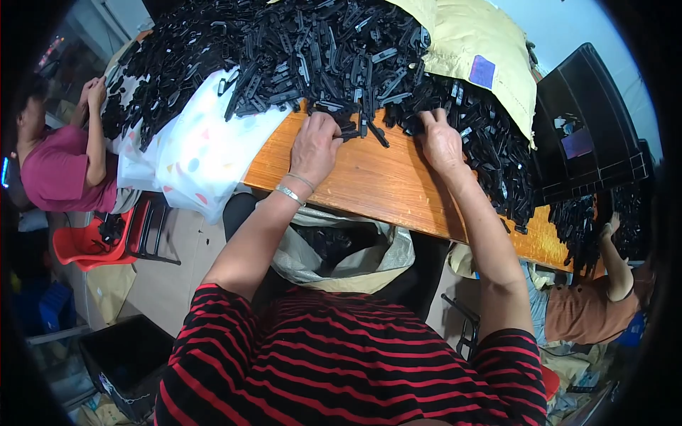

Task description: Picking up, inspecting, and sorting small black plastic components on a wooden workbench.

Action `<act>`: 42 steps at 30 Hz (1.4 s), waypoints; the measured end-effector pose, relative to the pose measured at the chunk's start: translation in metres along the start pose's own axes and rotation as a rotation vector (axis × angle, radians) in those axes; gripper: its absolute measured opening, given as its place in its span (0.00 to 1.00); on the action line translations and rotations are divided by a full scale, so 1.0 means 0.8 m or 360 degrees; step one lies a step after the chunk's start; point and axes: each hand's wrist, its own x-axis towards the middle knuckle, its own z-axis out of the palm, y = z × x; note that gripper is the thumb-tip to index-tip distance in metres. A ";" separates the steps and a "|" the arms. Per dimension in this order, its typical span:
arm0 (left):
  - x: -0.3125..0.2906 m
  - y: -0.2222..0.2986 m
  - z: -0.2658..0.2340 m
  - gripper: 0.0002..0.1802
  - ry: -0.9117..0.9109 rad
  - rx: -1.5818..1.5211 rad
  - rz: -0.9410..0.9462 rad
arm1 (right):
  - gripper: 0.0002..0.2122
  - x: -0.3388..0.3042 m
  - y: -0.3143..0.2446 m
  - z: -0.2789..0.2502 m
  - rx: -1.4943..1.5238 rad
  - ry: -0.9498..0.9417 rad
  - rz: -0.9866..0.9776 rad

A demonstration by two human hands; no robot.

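Orange-brown wooden table (369, 181), bare along the near edge. Heaped across the far side with small black plastic parts (312, 50). Also bearing a white dotted plastic sheet (202, 153), a tan sack (476, 53) and a black crate (590, 128).

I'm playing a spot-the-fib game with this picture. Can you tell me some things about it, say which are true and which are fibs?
1. Both hands are at the edge of a big pile of black plastic parts. True: the left hand and the right hand both touch it.
2. The table is made of glass. False: it is orange-brown wood.
3. The left wrist wears a bracelet. True.
4. An open sack sits below the table edge, in front of the person. True.
5. The person's shirt is plain green. False: it has red and black stripes.
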 end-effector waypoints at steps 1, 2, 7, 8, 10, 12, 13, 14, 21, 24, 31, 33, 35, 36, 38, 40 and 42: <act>-0.003 -0.001 -0.001 0.10 -0.0038 -0.0024 -0.0014 | 0.16 -0.006 -0.017 -0.012 0.0018 -0.0100 -0.0007; -0.005 -0.001 -0.001 0.10 -0.0043 -0.0023 -0.0023 | 0.16 -0.012 -0.017 -0.003 0.0079 -0.0083 -0.0053; -0.007 0.008 -0.008 0.11 -0.0126 -0.0084 0.0042 | 0.21 -0.041 -0.049 -0.013 0.0401 -0.0089 -0.0130; -0.009 0.009 -0.010 0.11 -0.0130 -0.0083 0.0040 | 0.25 -0.046 -0.055 -0.016 0.0599 -0.0071 -0.0120; -0.016 0.011 -0.012 0.12 -0.0170 -0.0169 0.0096 | 0.25 -0.050 -0.056 -0.015 0.0691 -0.0077 -0.0104; -0.019 0.012 -0.015 0.12 -0.0173 -0.0168 0.0076 | 0.25 -0.054 -0.057 -0.018 0.0783 -0.0085 -0.0095; -0.020 0.012 -0.016 0.12 -0.0170 -0.0165 0.0056 | 0.23 -0.055 -0.058 -0.023 0.0817 -0.0131 -0.0097; -0.022 0.012 -0.017 0.12 -0.0170 -0.0163 0.0050 | 0.22 -0.056 -0.058 -0.026 0.0850 -0.0177 -0.0098; -0.025 0.009 -0.016 0.10 -0.0122 -0.0101 0.0045 | 0.15 -0.061 -0.056 -0.020 0.0588 -0.0211 -0.0114; -0.026 0.009 -0.016 0.09 -0.0111 -0.0103 0.0038 | 0.12 -0.060 -0.066 -0.023 0.0606 -0.0098 -0.0099; -0.027 0.011 -0.018 0.09 -0.0082 -0.0086 0.0034 | 0.11 -0.036 -0.069 -0.018 0.0241 -0.0133 -0.0322; -0.027 0.012 -0.019 0.09 -0.0067 -0.0080 0.0047 | 0.11 -0.031 -0.065 -0.016 0.0201 -0.0161 -0.0321; -0.026 0.014 -0.019 0.09 -0.0052 -0.0079 0.0062 | 0.11 -0.030 -0.059 -0.010 0.0169 -0.0086 -0.0370; -0.026 0.014 -0.019 0.10 -0.0035 -0.0069 0.0082 | 0.11 -0.030 -0.060 -0.009 0.0170 -0.0087 -0.0375; -0.027 0.013 -0.019 0.10 -0.0016 -0.0057 0.0099 | 0.12 -0.032 -0.060 -0.008 0.0112 -0.0133 -0.0308; -0.026 0.012 -0.019 0.09 -0.0034 -0.0032 0.0150 | 0.12 -0.035 -0.058 -0.008 0.0101 -0.0142 -0.0308; -0.026 0.012 -0.019 0.09 -0.0026 -0.0026 0.0163 | 0.13 -0.040 -0.055 -0.007 0.0092 -0.0151 -0.0304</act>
